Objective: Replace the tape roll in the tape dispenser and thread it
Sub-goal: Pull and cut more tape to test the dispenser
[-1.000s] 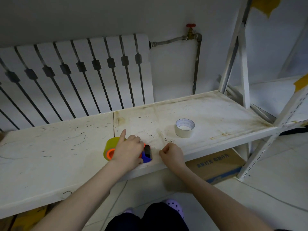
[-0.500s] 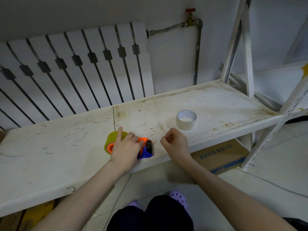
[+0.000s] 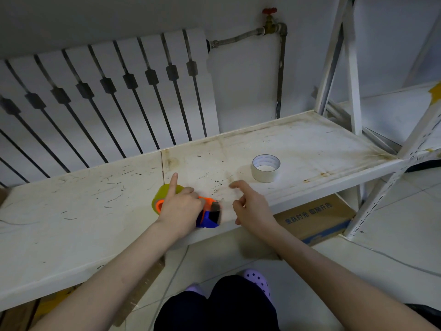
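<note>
An orange and blue tape dispenser (image 3: 208, 215) lies near the front edge of the white shelf (image 3: 95, 211), with a yellowish tape roll (image 3: 164, 193) mounted at its left end. My left hand (image 3: 181, 206) presses down on the dispenser and grips it, index finger pointing away from me. Just right of the dispenser my right hand (image 3: 253, 206) hovers over the shelf with its fingers spread and nothing in them. A second, nearly used-up pale tape roll (image 3: 265, 168) stands flat on the shelf further right, apart from both hands.
A white radiator (image 3: 107, 99) and a pipe with a red valve (image 3: 269, 11) line the wall behind. White shelf uprights (image 3: 350, 68) stand at the right. A cardboard box (image 3: 315, 218) sits on the floor under the shelf. My knees and purple shoes are below.
My right hand has gone from a closed pinch at the dispenser's right end to spread fingers, lifted slightly away. The left hand stays on the dispenser.
</note>
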`<action>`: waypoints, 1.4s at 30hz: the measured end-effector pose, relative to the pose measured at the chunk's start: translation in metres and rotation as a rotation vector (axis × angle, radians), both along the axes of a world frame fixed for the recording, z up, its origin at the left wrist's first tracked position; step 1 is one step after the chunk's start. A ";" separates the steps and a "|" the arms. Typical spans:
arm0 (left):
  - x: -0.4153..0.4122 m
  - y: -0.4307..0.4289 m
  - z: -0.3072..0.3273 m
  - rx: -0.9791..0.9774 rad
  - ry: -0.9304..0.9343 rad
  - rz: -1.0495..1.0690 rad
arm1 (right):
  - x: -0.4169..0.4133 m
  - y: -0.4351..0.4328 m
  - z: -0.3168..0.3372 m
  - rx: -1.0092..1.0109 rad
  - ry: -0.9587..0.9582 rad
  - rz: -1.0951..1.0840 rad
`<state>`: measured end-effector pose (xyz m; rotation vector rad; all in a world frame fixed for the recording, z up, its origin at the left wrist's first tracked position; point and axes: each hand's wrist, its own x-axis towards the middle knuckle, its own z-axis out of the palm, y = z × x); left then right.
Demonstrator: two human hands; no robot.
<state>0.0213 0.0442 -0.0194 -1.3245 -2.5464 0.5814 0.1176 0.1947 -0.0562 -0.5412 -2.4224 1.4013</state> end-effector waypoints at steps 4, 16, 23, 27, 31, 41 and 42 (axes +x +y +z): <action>0.001 -0.001 0.006 -0.040 -0.029 -0.013 | 0.007 -0.003 0.011 0.159 -0.028 0.147; -0.014 -0.010 0.008 0.131 -0.263 0.065 | 0.009 0.000 0.023 0.561 0.014 0.142; -0.009 -0.003 0.006 0.047 -0.212 0.037 | 0.012 0.011 0.004 0.535 -0.064 0.246; -0.010 -0.005 0.002 0.005 -0.168 0.006 | 0.008 0.018 -0.008 0.485 -0.060 0.180; -0.008 -0.004 -0.004 -0.064 -0.077 -0.052 | 0.003 0.024 -0.018 0.437 -0.075 0.165; 0.010 -0.002 -0.020 -0.310 0.176 -0.069 | -0.014 0.023 -0.032 0.765 -0.080 0.313; 0.012 -0.002 -0.021 -0.320 0.182 -0.066 | -0.013 0.024 -0.034 0.797 -0.076 0.328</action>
